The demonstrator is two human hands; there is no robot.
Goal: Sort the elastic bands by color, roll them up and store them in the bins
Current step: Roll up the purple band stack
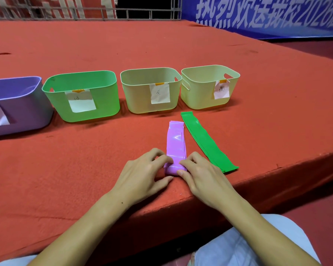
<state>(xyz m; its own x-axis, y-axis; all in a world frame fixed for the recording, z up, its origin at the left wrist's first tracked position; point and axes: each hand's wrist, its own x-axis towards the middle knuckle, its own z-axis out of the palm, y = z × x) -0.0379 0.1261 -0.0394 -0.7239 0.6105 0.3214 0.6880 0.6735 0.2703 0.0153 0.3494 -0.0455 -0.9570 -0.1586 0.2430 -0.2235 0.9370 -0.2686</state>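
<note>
A pink elastic band [175,140] lies lengthwise on the red carpeted platform, its near end curled into a small roll. My left hand [144,174] and my right hand [200,173] pinch that roll from either side with fingers and thumbs. A flat green elastic band [205,140] lies just right of the pink one, slanting toward the platform edge. Four bins stand in a row behind: purple [27,96], green [104,104], and two cream ones [135,100] [188,98], each with a paper label. I see nothing inside the bins.
The platform's front edge [258,177] runs diagonally just right of my hands, with a drop beyond. My knees in light trousers [248,242] are below it. A metal railing [123,12] and a blue banner [267,14] stand far back.
</note>
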